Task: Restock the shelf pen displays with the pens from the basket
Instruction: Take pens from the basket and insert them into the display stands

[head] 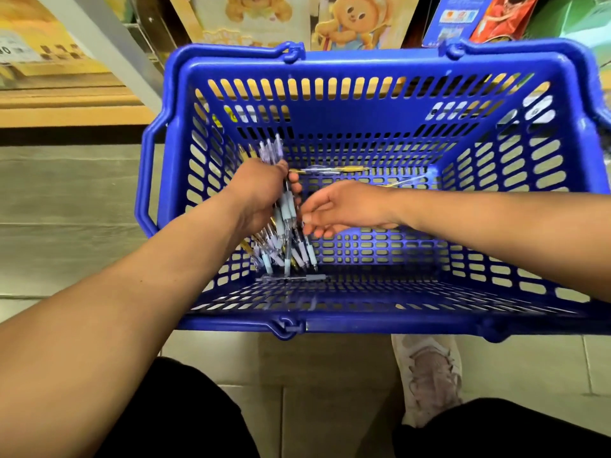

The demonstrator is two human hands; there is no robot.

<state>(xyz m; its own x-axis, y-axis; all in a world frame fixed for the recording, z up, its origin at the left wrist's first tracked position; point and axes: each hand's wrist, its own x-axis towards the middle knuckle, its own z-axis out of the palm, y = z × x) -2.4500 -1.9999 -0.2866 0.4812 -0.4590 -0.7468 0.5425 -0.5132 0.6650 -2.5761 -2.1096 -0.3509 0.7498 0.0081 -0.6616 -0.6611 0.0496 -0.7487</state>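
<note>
I have the left hand clenched round a bundle of pens, stood on end in the left half of the basket, probably to square them for one lift. The right hand hovers just beside the bundle, its fingers loose and holding nothing. I judge it is ready to gather strays: a gold pen by the basket's far wall and a lone pen by its near wall.

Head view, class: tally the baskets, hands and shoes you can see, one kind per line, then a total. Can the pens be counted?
Baskets: 1, the basket
Hands: 2, left hand and right hand
Shoes: 1, the shoe
Total: 4
Not counted: pens, a blurred bunch.
</note>
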